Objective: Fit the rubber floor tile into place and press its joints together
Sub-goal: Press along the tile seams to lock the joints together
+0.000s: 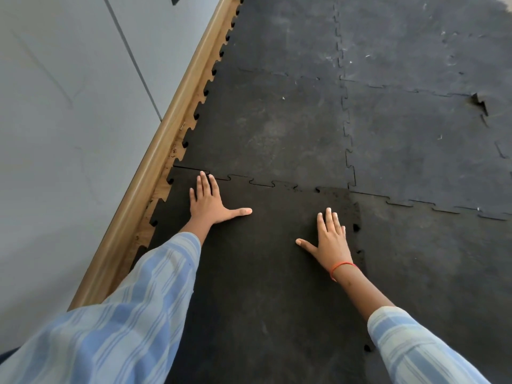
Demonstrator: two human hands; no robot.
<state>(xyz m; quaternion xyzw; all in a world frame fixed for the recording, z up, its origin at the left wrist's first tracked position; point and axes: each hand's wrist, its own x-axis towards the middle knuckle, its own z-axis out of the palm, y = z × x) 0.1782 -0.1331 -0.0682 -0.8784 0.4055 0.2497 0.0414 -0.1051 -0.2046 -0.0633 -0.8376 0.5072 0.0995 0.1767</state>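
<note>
The black rubber floor tile (263, 273) lies flat on the floor, darker than the worn grey tiles around it. Its toothed far edge meets the neighbouring tile, partly interlocked; its right-edge tabs overlap the adjoining tile.

Soft, even daylight, moderately bright. Pale sheen across far floor tiles (415, 51), top right. Faint shadows under both hands, left hand (207, 199) and right hand (331, 239). Wide-angle bending at edges; skirting board (155, 173) slants. Focus mostly sharp, sleeves slightly soft.
</note>
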